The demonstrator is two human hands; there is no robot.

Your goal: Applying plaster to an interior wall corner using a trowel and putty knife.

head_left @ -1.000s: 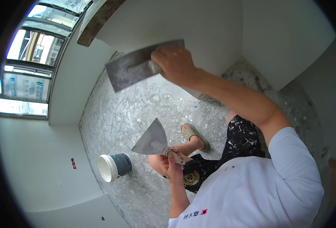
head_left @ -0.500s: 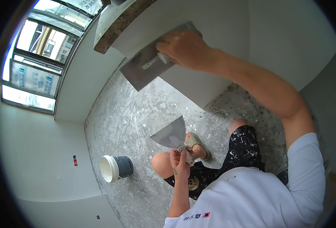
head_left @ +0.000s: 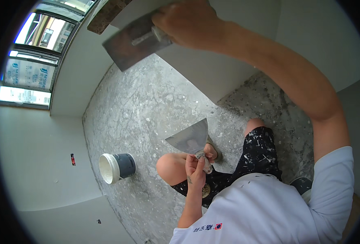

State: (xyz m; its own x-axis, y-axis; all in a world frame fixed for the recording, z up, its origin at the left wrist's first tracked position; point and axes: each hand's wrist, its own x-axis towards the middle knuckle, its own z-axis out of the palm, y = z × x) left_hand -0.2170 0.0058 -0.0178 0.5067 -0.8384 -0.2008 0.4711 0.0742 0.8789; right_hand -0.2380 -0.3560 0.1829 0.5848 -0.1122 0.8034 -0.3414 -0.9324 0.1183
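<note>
My right hand (head_left: 188,22) is stretched far out, its fingers wrapped round the handle of a wide steel finishing trowel (head_left: 127,44). The trowel's blade lies at or close to the pale wall panel (head_left: 212,69) under a brown stone-edged ledge (head_left: 106,18); I cannot tell whether it touches. Motion blurs the hand and blade a little. Low in front of my body, my left hand (head_left: 195,168) grips a putty knife (head_left: 191,137) by its smeared handle. Its broad, fan-shaped blade points up and away from me, over the floor and clear of the wall.
A grey and white bucket (head_left: 117,167) stands on the speckled concrete floor (head_left: 131,110) to the left. Windows (head_left: 37,61) line the wall at the upper left. A dark round container (head_left: 301,185) shows beside my right hip. My bent knees (head_left: 173,168) frame the middle.
My right hand and the trowel have moved up and left along the panel. The putty knife has shifted slightly right in my left hand. The whole view has tilted and shifted a little.
</note>
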